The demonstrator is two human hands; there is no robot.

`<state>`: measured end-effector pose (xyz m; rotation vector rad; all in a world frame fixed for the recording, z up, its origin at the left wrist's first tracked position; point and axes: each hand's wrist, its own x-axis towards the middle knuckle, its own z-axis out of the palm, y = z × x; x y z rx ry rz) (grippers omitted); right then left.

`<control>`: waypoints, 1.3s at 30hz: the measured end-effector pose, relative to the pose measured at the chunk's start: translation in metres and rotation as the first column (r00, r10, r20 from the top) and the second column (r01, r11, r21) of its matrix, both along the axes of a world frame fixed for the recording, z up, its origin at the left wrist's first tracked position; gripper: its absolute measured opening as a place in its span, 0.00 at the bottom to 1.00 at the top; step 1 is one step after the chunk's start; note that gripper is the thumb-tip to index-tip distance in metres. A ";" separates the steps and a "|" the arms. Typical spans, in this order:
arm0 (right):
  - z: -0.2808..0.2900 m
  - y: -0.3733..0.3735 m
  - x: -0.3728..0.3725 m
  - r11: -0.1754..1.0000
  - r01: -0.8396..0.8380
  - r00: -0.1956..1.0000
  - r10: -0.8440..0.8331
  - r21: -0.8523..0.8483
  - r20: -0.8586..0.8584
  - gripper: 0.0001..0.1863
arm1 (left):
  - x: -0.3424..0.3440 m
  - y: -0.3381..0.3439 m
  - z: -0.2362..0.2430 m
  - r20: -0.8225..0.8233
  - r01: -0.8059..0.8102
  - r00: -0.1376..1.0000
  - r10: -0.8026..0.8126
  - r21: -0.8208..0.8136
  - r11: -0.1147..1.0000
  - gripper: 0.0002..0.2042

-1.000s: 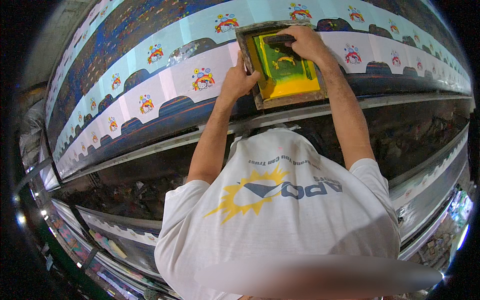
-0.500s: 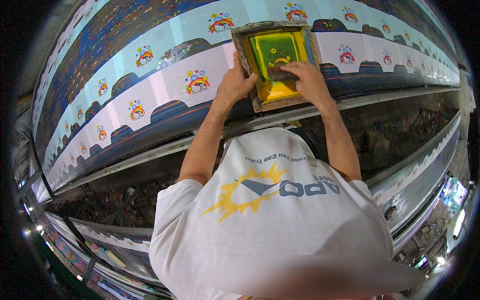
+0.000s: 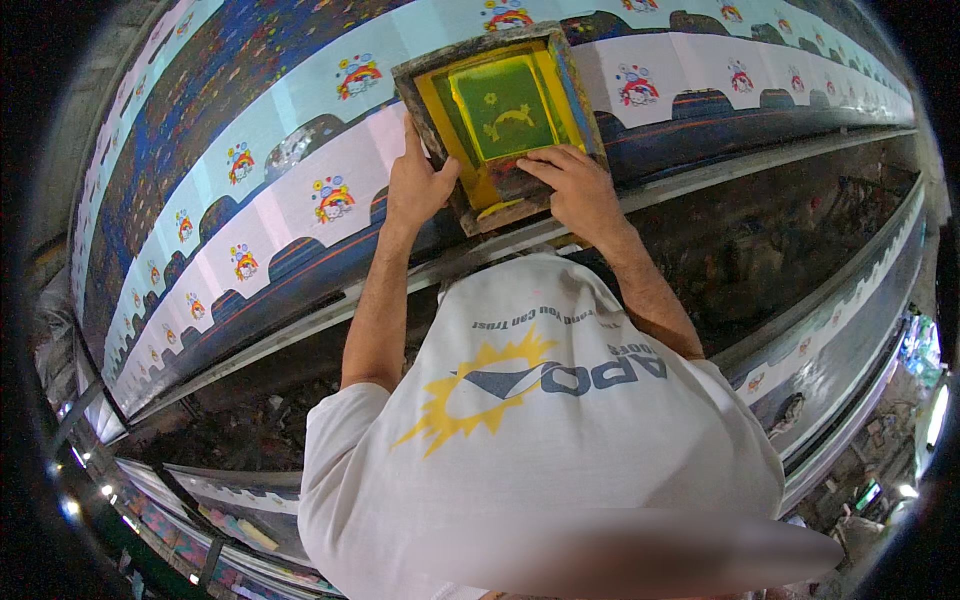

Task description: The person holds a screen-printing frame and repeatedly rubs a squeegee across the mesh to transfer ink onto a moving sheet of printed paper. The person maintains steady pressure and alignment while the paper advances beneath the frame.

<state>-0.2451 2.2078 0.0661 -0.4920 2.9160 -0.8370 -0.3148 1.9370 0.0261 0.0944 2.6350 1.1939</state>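
A wooden screen-printing frame with a yellow-green mesh and a small flower-and-arch stencil lies over the pink printed strip. My left hand grips the frame's left side, thumb pressed near its lower corner. My right hand is closed on a dark, red-streaked squeegee low inside the frame, where yellow ink shows along the bottom. Part of the squeegee is hidden under my fingers.
Long curved printing tables carry pink and pale blue cut strips with rainbow prints. A metal rail runs along the near edge. A dark gap separates it from another table on the right.
The squeegee and my right hand have moved from the top of the mesh down to its bottom. The frame and both hands now sit further left in the view.
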 end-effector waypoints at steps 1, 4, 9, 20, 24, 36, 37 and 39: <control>-0.001 0.015 -0.001 1.000 -0.006 1.000 0.006 -0.010 -0.028 0.33 | -0.002 0.013 0.001 -0.015 0.006 1.000 -0.006 0.009 1.000 0.54; -0.002 0.074 -0.008 0.999 -0.023 0.995 0.026 0.028 -0.099 0.28 | -0.007 0.070 0.005 -0.064 0.005 0.998 -0.004 0.013 1.000 0.54; -0.006 0.169 -0.021 0.999 -0.003 0.994 0.009 0.054 -0.107 0.29 | -0.020 0.166 0.003 -0.097 0.014 0.995 -0.019 -0.051 0.999 0.53; -0.008 0.230 -0.039 0.999 -0.021 0.994 0.026 0.050 -0.103 0.27 | -0.039 0.235 -0.009 0.175 -0.117 0.981 0.084 0.187 0.975 0.46; -0.004 0.235 -0.047 0.996 -0.068 0.996 0.071 0.059 -0.062 0.26 | -0.043 0.231 -0.017 0.080 -0.065 0.995 0.053 0.157 0.986 0.45; -0.023 0.226 -0.069 0.991 -0.070 0.978 0.091 0.116 -0.186 0.28 | -0.037 0.232 -0.014 0.136 -0.108 0.987 0.081 0.207 0.972 0.43; -0.027 0.224 -0.083 0.993 -0.061 0.979 0.079 0.103 -0.185 0.28 | -0.038 0.231 -0.016 0.100 -0.084 0.993 0.066 0.195 0.977 0.44; -0.031 0.218 -0.115 0.994 -0.048 0.982 0.066 0.103 -0.175 0.28 | -0.038 0.229 -0.020 0.039 -0.058 0.998 0.052 0.184 0.981 0.44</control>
